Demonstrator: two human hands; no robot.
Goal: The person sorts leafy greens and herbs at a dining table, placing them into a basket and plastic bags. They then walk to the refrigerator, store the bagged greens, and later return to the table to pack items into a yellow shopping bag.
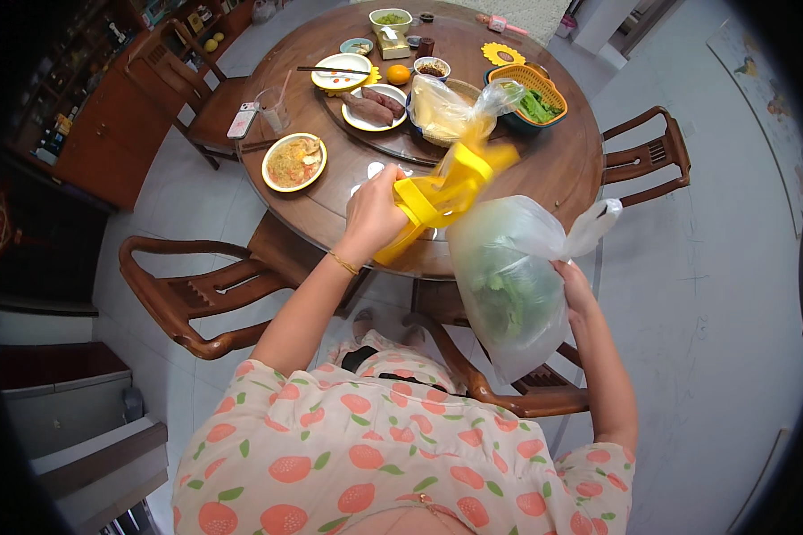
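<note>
My left hand [375, 217] is closed on a yellow bag with straps [445, 187], held above the near edge of the round wooden table [348, 160]; part of the bag is blurred. My right hand [573, 287] grips the knotted neck of a translucent plastic bag [508, 287] with green leaves inside, which hangs to the right, partly past the table's edge. Behind the yellow bag, a clear plastic bag with pale yellow contents [441, 110] rests in a round basket. A yellow-orange basket of leafy greens [535, 100] stands to its right.
A plate of noodles [294, 162], a plastic cup with a straw [272, 110] and a phone [242, 120] are at the table's left. Sweet potatoes [373, 107] lie on a plate near an orange [398, 74]. Wooden chairs [201, 294] surround the table, one close before me [508, 401].
</note>
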